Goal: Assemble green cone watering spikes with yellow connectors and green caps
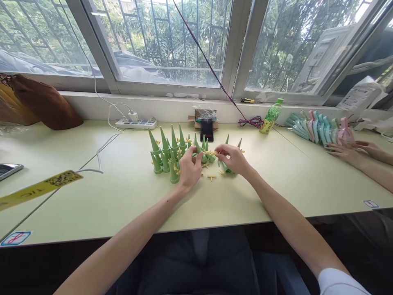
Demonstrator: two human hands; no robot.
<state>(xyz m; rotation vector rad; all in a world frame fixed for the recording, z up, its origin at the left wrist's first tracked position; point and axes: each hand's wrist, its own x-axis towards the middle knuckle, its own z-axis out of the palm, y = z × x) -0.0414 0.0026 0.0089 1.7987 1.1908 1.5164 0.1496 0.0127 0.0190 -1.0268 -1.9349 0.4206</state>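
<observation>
Several green plastic cones (166,153) stand upright in a cluster on the pale green table (123,196). My left hand (189,168) is closed in a pinch on a green cone (198,148) just right of the cluster. My right hand (233,159) is pinched on a small yellow piece (211,153) that it holds against that cone. More green cones (225,167) lie under my right hand. Small yellow cross-shaped pieces (211,177) lie loose on the table between my hands.
A black phone (206,130) leans upright behind the cones, a white power strip (136,123) at its left. A green bottle (271,116) stands at the right. Another person's hands (353,149) rest by pastel items (316,127). A brown bag (43,104) sits far left.
</observation>
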